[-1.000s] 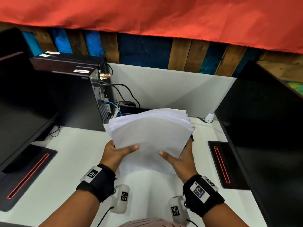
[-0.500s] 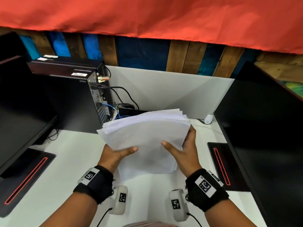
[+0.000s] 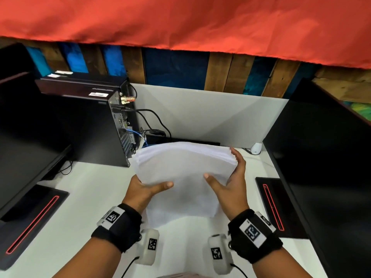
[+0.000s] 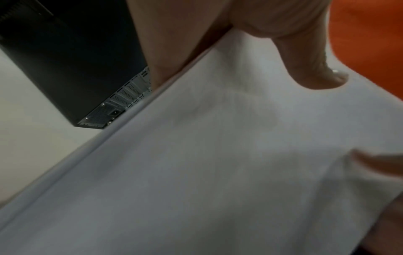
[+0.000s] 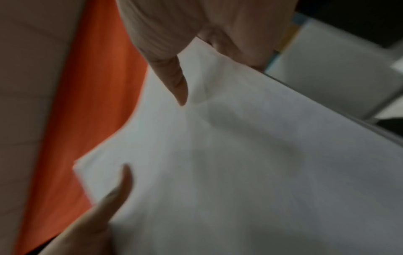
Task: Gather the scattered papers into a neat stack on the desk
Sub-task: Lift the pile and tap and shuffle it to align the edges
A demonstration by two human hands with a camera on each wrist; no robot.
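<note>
A stack of white papers (image 3: 184, 173) stands tilted on the white desk (image 3: 90, 197), bowed, with its lower edge on the desktop. My left hand (image 3: 144, 189) grips the stack's left edge, thumb on the front sheet and fingers hidden behind. My right hand (image 3: 230, 183) lies along the right edge with straight fingers pointing up and the thumb resting on the front sheet. In the left wrist view the left thumb (image 4: 316, 69) presses on the paper (image 4: 218, 172). The blurred right wrist view has the right thumb (image 5: 174, 77) on the sheet (image 5: 240, 172).
A black computer tower (image 3: 80, 127) with cables (image 3: 152, 121) stands close behind the stack on the left. Dark monitors (image 3: 24, 147) (image 3: 325, 167) flank the desk, their bases (image 3: 30, 223) (image 3: 275, 205) on the desktop. A white divider panel (image 3: 200, 117) closes the back.
My right hand has slid up the stack's right edge and its fingers have straightened. The stack has swung slightly left and looks more squared. The left hand keeps its grip.
</note>
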